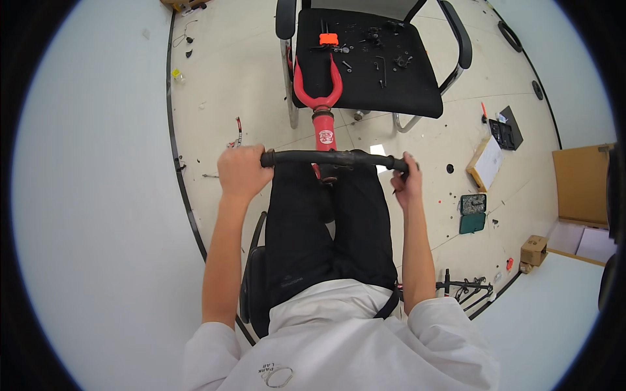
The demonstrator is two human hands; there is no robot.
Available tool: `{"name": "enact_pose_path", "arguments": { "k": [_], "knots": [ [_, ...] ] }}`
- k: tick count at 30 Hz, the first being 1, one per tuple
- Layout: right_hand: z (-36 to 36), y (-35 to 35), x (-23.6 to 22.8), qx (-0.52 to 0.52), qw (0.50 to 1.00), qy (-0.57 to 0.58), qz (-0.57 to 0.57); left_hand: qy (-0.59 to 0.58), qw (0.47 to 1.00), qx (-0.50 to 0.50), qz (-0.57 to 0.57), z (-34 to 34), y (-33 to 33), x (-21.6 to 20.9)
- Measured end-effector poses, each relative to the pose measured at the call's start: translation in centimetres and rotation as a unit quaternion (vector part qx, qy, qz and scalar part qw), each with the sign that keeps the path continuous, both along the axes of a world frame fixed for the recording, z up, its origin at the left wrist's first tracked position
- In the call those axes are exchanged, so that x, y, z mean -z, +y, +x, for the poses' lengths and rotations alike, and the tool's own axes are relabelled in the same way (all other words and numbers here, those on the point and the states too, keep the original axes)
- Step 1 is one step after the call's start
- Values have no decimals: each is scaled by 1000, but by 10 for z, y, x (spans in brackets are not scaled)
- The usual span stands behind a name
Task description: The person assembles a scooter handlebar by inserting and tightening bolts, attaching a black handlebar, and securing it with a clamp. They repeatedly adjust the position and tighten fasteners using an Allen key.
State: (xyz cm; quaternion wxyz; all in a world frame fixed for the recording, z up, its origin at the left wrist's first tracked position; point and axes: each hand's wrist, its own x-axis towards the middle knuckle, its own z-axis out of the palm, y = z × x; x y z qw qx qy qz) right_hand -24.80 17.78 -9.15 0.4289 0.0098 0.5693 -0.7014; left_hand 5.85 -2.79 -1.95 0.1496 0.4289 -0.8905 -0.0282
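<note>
So the left hand [244, 171] is wrapped tight around the left end of a long, black, tubular handlebar [313, 157], knuckles up. The right hand [409, 179] is on the other end with its fingers curled in just below the bar, but I honestly can't tell if it's fully closed on it.

The bar runs pretty much level between the two hands, right above the black fabric trousers [293, 228] of the person sitting there. About midway along it there's a red metal tube with a round white sticker [325, 136], which points away from the person and splits into a red two-pronged fork [317, 102]. The prongs reach over the front edge of a black chair seat [407, 94]; can't tell if they're touching it.

On that seat there's a bright orange block [328, 39], a black L-shaped hex key [383, 70] and a bunch of small metal bits. Further out, over on the right side of the pale tiled floor [433, 150], sit an open green case [473, 223] and a small brown cardboard box [534, 249].
</note>
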Motion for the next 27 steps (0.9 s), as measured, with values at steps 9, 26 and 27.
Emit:
{"name": "enact_pose_path", "arguments": {
  "k": [9, 26, 27],
  "knots": [
    [16, 1, 38, -83, 992, 20, 90, -84, 993, 77, -22, -5, -13, -46],
    [12, -14, -6, -66, 984, 129, 103, -27, 999, 31, 33, 22, -14, -18],
    [12, -16, -11, -66, 982, 143, 105, -28, 999, 20, 42, 25, -13, -15]
  ]
}}
